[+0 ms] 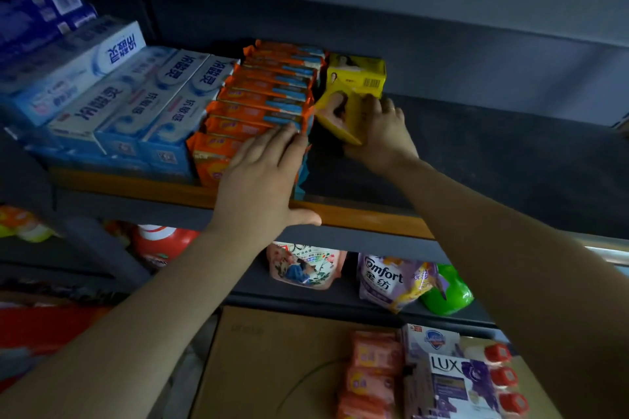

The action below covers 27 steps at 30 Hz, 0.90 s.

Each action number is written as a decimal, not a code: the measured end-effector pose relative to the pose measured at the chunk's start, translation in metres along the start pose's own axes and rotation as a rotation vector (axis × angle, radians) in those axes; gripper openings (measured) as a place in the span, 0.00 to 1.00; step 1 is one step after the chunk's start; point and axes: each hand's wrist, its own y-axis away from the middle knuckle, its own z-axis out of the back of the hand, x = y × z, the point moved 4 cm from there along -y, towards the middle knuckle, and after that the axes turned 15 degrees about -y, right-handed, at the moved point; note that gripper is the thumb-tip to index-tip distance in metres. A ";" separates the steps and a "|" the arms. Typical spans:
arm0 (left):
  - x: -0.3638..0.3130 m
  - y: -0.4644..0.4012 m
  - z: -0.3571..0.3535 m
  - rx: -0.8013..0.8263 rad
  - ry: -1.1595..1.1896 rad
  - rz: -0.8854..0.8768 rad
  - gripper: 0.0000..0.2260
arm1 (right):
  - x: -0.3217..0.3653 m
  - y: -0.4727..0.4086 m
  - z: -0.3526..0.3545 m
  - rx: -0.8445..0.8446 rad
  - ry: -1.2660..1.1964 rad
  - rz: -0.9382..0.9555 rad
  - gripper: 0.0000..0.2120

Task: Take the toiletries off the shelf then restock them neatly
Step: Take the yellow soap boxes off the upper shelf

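Note:
A row of orange soap packs [269, 95] stands on edge on the dark shelf [476, 160], running front to back. My left hand [262, 180] lies flat with straight fingers on the front packs, its thumb over the orange shelf lip [367, 218]. To the right, my right hand [381, 133] grips a tilted yellow soap box [337, 116]. Behind it a second yellow box [357, 76] stands against the back of the shelf. White and blue toothpaste boxes [143, 102] fill the shelf's left side.
The shelf right of the yellow boxes is bare dark surface. Below hang refill pouches, a purple Comfort pouch [391, 282] and a green bottle [449, 292]. A cardboard box [272, 360] at the bottom holds orange soap packs [371, 374] and Lux boxes [456, 381].

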 end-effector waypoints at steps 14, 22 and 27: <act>-0.033 0.023 0.089 0.273 1.063 0.253 0.16 | 0.019 0.164 0.058 0.308 -0.787 0.032 0.38; -0.052 0.055 0.094 0.384 0.917 0.202 0.14 | -0.001 0.213 0.042 0.291 -0.949 -0.112 0.36; -0.054 0.080 0.080 0.512 0.988 -0.003 0.20 | -0.017 0.237 0.054 0.160 -0.921 -0.173 0.26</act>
